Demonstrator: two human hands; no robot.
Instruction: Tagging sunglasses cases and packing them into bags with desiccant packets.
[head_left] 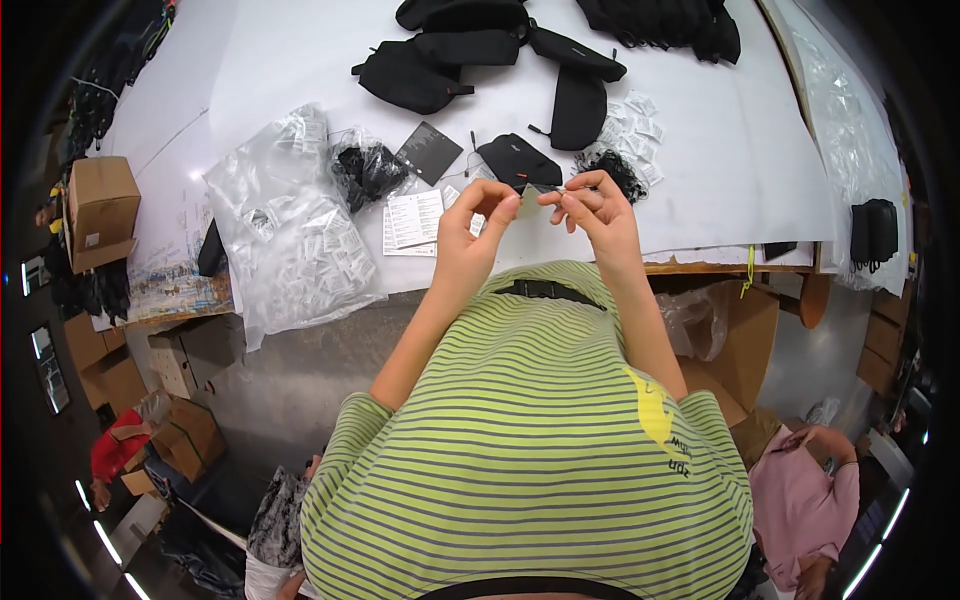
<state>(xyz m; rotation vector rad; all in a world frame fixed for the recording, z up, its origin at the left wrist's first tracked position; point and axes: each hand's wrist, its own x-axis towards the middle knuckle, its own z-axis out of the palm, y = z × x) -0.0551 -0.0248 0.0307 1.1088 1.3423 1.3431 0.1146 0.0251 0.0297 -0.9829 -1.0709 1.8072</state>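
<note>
papers (412,222) lie between clear bag (268,295) and left hand (472,225).

Over a white surface (720,150), the person's left hand (468,228) pinches a small greyish piece (531,193) between thumb and forefinger. The right hand (612,222) is just beside it, fingers bent; whatever they grip is too small to tell. Just beyond lies a black pouch (518,160), with more black pouches (420,75) heaped farther back. Left of the hands are white printed sheets (412,222), a dark card (430,152), a clear bag of black cords (365,172) and a large clear bag of white packets (330,255). Loose white packets (636,130) lie to the right, near a tangle of black cords (618,172).
</note>
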